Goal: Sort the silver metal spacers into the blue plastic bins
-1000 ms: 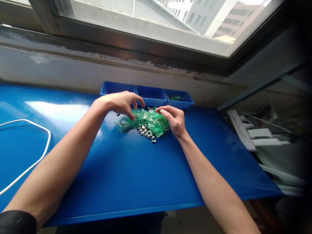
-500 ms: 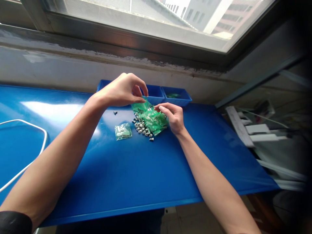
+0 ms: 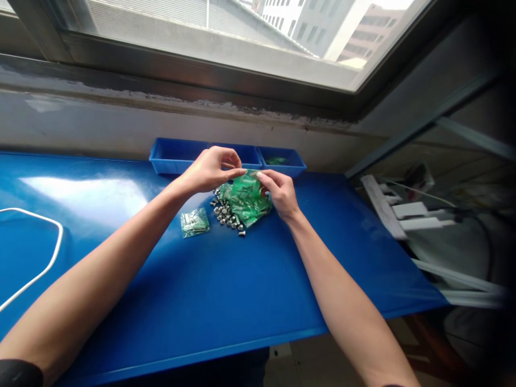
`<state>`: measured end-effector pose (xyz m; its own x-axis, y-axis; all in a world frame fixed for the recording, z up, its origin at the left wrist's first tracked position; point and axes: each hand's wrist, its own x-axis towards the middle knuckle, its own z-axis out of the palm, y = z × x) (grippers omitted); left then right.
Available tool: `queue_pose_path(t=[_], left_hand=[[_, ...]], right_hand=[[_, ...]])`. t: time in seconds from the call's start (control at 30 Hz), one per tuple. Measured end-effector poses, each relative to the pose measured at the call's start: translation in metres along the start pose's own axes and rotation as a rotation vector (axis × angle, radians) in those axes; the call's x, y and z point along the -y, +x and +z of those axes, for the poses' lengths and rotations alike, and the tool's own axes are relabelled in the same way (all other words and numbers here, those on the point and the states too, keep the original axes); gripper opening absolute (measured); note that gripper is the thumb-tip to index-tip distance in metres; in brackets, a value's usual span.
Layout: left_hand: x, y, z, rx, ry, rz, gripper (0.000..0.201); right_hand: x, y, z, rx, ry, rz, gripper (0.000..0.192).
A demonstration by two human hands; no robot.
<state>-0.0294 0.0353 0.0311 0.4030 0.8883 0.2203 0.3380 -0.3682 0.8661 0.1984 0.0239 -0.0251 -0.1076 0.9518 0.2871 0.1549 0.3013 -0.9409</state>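
Both our hands had come together since the frame a second before: then they were spread over the heap, and now they met above it on one small green plastic bag [image 3: 245, 181], which we had lifted clear of the pile. One bag that had sat in the heap now lay apart.

We worked on a glossy blue desk [image 3: 226, 290] under a window [image 3: 226, 32]. Against the wall stood a row of three shallow blue plastic trays [image 3: 177, 158]; the rightmost held something green, too small to make out. A white cable [image 3: 38, 269] looped across the desk far to the left, well apart from the work.

Our left hand [image 3: 209, 171] pinched the raised bag's left edge between thumb and fingertips, a closed grip on the bag. Our right hand [image 3: 280, 194] held its right side in the same pinching grip. Just below lay the heap of crumpled green bags [image 3: 248, 207], and touching its left side a cluster of small silver metal rivets [image 3: 226, 215]. The separate flat green bag [image 3: 194, 222] lay just left of them.

We judged the risks modest but real. The thin film could tear if our two grips pulled apart too hard. Should the bag's mouth tip downward, anything inside might spill. A dragging wrist could scatter the loose rivets, and on so slick a surface they might roll toward the near edge.
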Motion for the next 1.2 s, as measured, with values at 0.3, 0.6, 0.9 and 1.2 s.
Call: queue_pose_path(t=[0.3,0.6,0.9,1.2], left_hand=[[0.004,0.001,0.009,-0.127,-0.125,-0.094,0.056],[0.016,0.000,0.026,-0.204,-0.204,-0.213,0.051],[0.004,-0.006,-0.017,0.161,0.415,-0.093,0.029],[-0.001,-0.008,-0.049,0.708,0.599,-0.298,0.053]], right_hand=[[0.001,0.002,-0.006,0.017,0.027,-0.035,0.036],[0.009,-0.001,-0.012,0.069,0.110,-0.014,0.033],[-0.006,0.014,-0.031,-0.284,0.181,0.019,0.036],[0.001,0.004,-0.012,-0.090,0.038,-0.012,0.026]])
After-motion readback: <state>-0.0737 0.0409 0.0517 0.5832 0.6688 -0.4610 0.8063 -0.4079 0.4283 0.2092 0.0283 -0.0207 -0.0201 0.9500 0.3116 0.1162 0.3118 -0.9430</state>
